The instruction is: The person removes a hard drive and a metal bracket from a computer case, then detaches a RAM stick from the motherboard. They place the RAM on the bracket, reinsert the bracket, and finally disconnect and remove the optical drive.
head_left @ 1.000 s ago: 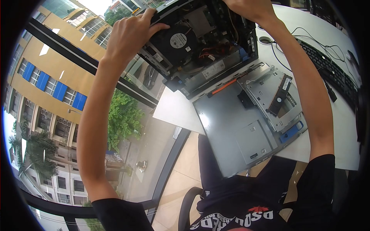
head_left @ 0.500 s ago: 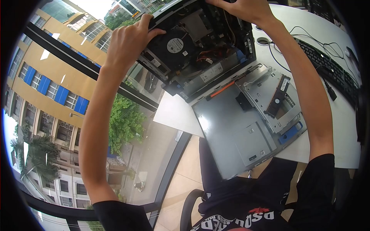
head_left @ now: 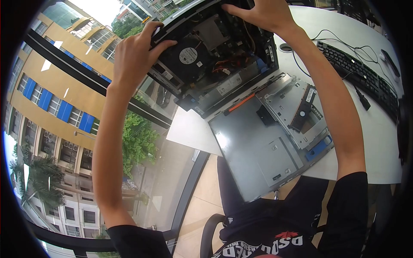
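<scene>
An opened desktop computer case (head_left: 206,88) stands tilted up at the top of the view, its inside facing me. Inside are a round black fan (head_left: 188,56) with a white label, a silver metal box (head_left: 211,32) and some orange and dark wires. My left hand (head_left: 137,53) clasps the case's upper left edge, thumb on the inner side. Toward the upper right, my right hand (head_left: 269,15) grips the top edge; its thumb reaches inside and its other fingers are partly hidden. A grey metal panel (head_left: 247,150) lies in front, with a metal bracket (head_left: 282,103) on it.
A black keyboard (head_left: 357,69) and loose cables (head_left: 363,99) lie on the white table (head_left: 374,142) at right. The panel's near corner overhangs my lap. A window frame (head_left: 73,64) runs along the left, with buildings and a street beyond. A chair armrest (head_left: 211,232) is below.
The case and both hands appear slightly lower and farther left, largely because the whole view has shifted. Both hands keep their hold on the case.
</scene>
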### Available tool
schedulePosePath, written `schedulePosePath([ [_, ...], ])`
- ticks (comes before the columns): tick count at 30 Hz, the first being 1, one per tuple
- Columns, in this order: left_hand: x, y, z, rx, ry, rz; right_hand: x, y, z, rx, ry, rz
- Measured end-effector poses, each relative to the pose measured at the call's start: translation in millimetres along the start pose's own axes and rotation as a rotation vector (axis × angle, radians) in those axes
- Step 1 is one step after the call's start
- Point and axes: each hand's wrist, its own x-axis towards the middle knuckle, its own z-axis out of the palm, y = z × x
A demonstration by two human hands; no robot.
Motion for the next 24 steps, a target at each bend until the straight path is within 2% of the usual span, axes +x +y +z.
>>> schedulePosePath([
  [10,2.7,-16.1,-9.0,-0.122,-0.042,0.048,0.2,3.7,3.9,-0.003,-0.021,0.009],
  [16,6.2,1.6,-14.9,-0.004,-0.077,0.002,-1.1,4.7,4.7,0.006,-0.014,0.007],
  [19,6.2,-3.9,-7.1,0.029,-0.002,0.053,-1.1,5.8,4.8,0.015,-0.037,0.013],
  [24,3.3,7.0,-16.0,-0.037,-0.069,-0.058,-1.5,7.1,7.0,0.019,-0.028,0.005],
])
